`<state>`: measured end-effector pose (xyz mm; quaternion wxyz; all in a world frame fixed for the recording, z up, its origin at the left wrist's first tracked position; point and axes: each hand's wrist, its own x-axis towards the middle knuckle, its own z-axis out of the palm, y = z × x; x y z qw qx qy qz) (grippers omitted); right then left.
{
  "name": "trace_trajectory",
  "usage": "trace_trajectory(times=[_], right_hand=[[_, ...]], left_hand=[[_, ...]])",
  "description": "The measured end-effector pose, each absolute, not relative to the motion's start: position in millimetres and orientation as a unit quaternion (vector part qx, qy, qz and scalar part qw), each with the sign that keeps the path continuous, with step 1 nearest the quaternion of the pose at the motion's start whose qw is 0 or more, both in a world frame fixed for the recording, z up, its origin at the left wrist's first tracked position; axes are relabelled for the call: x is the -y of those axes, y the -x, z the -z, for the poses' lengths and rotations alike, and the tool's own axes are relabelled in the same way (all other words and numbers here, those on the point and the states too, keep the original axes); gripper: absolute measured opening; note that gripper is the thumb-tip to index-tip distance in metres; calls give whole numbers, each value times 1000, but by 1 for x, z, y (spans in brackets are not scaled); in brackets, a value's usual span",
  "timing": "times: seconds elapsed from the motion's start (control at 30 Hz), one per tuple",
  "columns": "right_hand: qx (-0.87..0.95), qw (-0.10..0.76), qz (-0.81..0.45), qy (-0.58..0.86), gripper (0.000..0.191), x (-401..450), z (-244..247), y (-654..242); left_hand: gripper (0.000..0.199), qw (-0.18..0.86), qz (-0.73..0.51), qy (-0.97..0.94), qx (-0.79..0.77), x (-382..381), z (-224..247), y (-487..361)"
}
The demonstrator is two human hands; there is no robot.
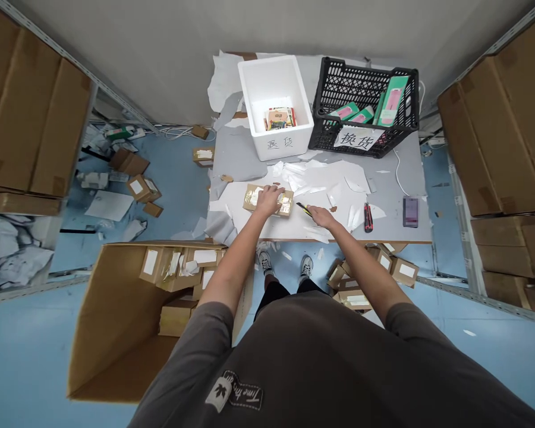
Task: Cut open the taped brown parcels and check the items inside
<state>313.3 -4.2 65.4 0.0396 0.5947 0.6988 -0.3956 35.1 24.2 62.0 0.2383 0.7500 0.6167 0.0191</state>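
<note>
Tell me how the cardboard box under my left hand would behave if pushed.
The box probably stays stiff, its edges looking straight. Lying low and flat, it seems likelier to slide than tip. Loose white scraps beside it might drag along.

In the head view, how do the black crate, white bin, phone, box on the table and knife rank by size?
Largest to smallest:
1. Black crate
2. White bin
3. Box, partly under the left hand
4. Phone
5. Knife, visible part only
</note>
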Motion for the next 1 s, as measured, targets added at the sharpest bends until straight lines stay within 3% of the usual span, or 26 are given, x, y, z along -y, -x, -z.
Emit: trace_trajectory(times=[0.17, 0.43, 0.7, 1.0], right_hand=[[-725, 56, 369, -578, 50, 2, -63, -293], [-778, 114, 263, -559, 45, -10, -72, -280], [-838, 132, 189, -495, 43, -20, -69, -283], [-821, 98, 242, -508, 43, -25, -58, -280]], left_hand=[[71, 218, 40, -778, -589, -43, -58, -46], [44, 164, -2, -821, -547, -26, -29, -35], [55, 185, -65, -810, -552, -10, 16, -24], [55, 238, -70, -784, -569, -5, 8, -28]])
